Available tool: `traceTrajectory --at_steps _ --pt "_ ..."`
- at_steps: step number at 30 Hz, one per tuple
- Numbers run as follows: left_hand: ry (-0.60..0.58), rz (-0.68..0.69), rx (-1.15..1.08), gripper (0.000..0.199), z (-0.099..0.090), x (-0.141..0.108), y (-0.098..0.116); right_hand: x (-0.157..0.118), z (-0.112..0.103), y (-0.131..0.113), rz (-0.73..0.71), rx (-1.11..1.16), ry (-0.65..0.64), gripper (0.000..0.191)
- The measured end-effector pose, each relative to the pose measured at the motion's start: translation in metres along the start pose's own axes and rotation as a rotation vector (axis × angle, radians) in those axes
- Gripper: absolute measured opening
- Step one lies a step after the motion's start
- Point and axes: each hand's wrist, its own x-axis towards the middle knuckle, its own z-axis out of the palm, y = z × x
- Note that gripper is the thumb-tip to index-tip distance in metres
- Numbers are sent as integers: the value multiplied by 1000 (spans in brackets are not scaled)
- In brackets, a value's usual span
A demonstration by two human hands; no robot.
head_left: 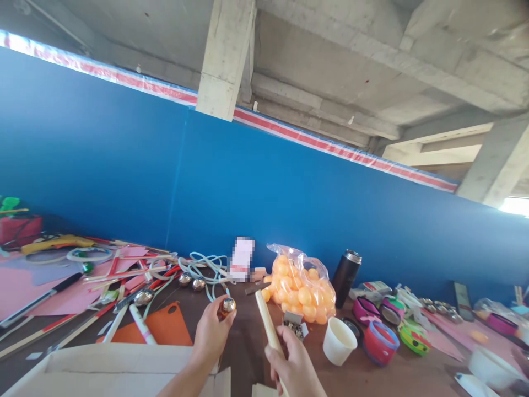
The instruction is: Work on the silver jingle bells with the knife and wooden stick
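Observation:
My left hand (210, 328) is closed around a shiny metal ball (228, 305), its top showing between thumb and fingers. What lies under the ball is hidden by the hand. To its right, my right hand (291, 361) grips a hammer (268, 318) by its pale wooden handle, tilted up and leftward. A dark narrow head crosses the handle's far end. The two hands are apart. Beyond the right hand sits a small open box (294, 325) of small metal pieces, and a clear bag of orange balls (301, 292) stands behind it.
Right of the bag are a white paper cup (339, 342), a black bottle (347, 278) and colourful wrist straps (381, 342). On the left lie an orange sheet (165, 325), two metal balls (198, 284), sticks and a skipping rope (206, 262). A cardboard piece (124, 366) fills the near left.

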Motion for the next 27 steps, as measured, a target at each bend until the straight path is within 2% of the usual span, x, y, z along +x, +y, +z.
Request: traceTrajectory --at_steps 4,8,11,15,19,23,27 --pt "-4 -11 -9 41 0 -1 1 -2 0 -2 -97 7 -13 24" --pt "-29 -16 -40 43 1 0 -2 -4 6 1 -214 -123 -27 13" --pt "-74 1 -78 43 2 2 -6 -5 8 2 -279 -233 -49 13" --pt "-31 15 -30 42 2 3 -8 -5 7 2 -355 -287 46 17" --pt "-17 -4 -30 42 2 3 -6 -6 5 0 -377 -347 148 21" --pt "-54 -40 -85 46 2 3 -6 -8 5 -4 -357 -404 149 22" --pt "-20 18 -48 42 2 2 -6 -7 3 -4 -351 -354 184 23"
